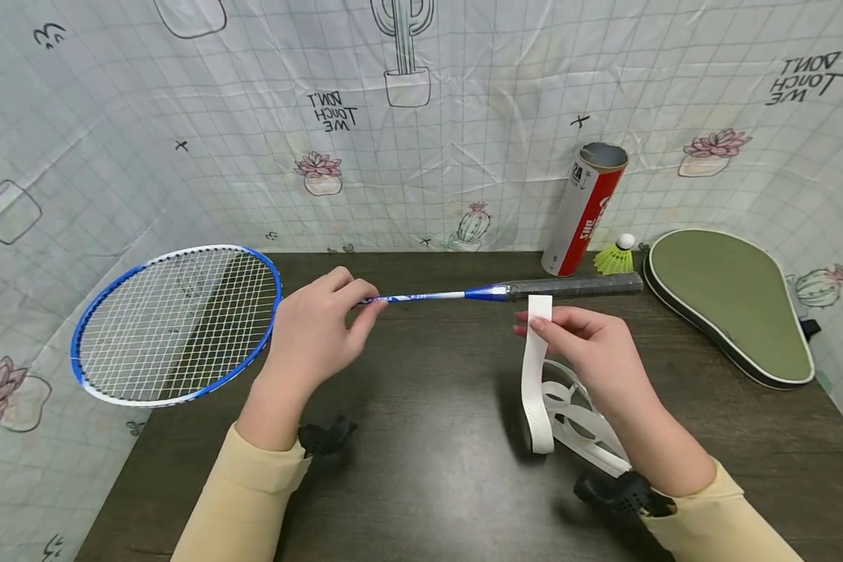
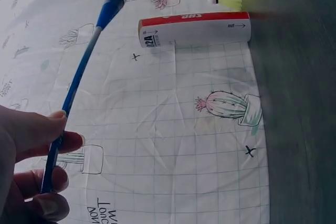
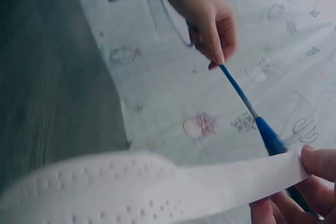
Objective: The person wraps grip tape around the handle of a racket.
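A blue and white badminton racket (image 1: pixel 488 293) is held level above the table, its strung head at the left and its dark handle at the right. My left hand (image 1: pixel 318 328) pinches the shaft close to the head; in the left wrist view the thumb and fingers (image 2: pixel 73 141) wrap the blue shaft. Between thumb and fingers, my right hand (image 1: pixel 590 343) pinches the end of a white perforated grip tape (image 1: pixel 536 375). That tape hangs down in loose loops below the hand. Its upper end is just in front of the racket's handle (image 1: pixel 576 287); whether they touch, I cannot tell.
Behind the handle stands a red and white shuttlecock tube (image 1: pixel 581 211), with a yellow shuttlecock (image 1: pixel 617 254) beside it. An olive green racket-shaped case (image 1: pixel 730 300) lies on the dark table (image 1: pixel 421 468) at the right. A patterned cloth (image 1: pixel 435 179) hangs behind and at the sides.
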A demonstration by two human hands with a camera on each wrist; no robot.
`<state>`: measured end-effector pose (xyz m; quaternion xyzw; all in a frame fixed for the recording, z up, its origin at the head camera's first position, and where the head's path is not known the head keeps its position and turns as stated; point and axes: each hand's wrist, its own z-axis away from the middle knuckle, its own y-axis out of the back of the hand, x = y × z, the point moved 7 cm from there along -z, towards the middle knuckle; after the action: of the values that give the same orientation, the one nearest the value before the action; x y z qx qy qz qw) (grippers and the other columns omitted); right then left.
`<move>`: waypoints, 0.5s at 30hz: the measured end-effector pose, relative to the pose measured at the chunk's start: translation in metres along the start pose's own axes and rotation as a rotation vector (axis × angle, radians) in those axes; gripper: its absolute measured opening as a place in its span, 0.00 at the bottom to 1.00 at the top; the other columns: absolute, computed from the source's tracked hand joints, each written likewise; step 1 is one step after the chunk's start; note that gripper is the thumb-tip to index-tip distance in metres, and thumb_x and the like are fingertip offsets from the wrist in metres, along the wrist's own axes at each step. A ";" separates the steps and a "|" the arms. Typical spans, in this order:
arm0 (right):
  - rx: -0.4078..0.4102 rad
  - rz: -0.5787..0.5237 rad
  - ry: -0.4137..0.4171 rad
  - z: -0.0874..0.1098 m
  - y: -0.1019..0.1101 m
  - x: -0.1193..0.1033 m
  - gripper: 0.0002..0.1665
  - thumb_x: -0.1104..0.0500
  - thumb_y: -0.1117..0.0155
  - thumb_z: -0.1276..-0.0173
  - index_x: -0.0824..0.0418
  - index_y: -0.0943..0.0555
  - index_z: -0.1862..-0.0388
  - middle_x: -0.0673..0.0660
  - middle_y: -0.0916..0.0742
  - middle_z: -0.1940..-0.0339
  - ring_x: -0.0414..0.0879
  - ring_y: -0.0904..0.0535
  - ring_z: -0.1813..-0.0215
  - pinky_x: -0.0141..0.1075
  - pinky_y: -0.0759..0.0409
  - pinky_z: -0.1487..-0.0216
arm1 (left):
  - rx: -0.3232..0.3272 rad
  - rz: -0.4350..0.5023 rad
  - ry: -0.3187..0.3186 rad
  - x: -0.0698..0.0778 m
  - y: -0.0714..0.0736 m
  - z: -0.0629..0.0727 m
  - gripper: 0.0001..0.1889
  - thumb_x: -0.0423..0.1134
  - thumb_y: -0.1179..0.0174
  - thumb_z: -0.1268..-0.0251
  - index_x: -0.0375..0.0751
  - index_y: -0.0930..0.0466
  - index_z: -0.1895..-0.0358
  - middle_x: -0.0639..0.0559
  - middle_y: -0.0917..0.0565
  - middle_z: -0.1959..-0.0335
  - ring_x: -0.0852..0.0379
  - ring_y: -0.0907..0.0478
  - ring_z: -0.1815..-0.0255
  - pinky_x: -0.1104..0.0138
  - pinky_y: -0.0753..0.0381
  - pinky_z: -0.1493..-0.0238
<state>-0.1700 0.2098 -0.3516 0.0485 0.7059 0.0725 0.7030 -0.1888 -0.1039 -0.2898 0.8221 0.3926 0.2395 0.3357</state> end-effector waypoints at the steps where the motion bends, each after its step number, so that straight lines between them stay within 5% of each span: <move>1: 0.000 -0.039 -0.012 -0.001 -0.001 0.000 0.18 0.52 0.29 0.28 0.66 0.17 0.67 0.53 0.07 0.56 0.41 0.12 0.50 0.33 0.19 0.58 | 0.006 0.005 -0.002 0.000 0.002 0.000 0.06 0.47 0.31 0.32 0.52 0.13 0.64 0.58 0.24 0.73 0.60 0.32 0.81 0.66 0.35 0.80; 9: -0.039 -0.384 -0.029 -0.007 -0.015 -0.001 0.08 0.60 0.31 0.27 0.64 0.13 0.64 0.55 0.08 0.64 0.48 0.09 0.60 0.35 0.13 0.53 | 0.067 0.034 -0.031 0.003 0.009 0.000 0.06 0.47 0.31 0.32 0.51 0.12 0.65 0.58 0.24 0.73 0.59 0.32 0.81 0.65 0.35 0.80; 15: -0.060 -0.550 -0.019 -0.011 -0.022 -0.002 0.09 0.67 0.37 0.24 0.61 0.12 0.63 0.51 0.12 0.65 0.44 0.12 0.67 0.41 0.11 0.53 | 0.083 0.054 -0.053 0.005 0.012 -0.001 0.07 0.48 0.32 0.31 0.51 0.12 0.65 0.58 0.25 0.74 0.59 0.33 0.82 0.66 0.38 0.81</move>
<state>-0.1804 0.1878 -0.3534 -0.1652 0.6835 -0.1004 0.7038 -0.1809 -0.1048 -0.2798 0.8517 0.3708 0.2102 0.3048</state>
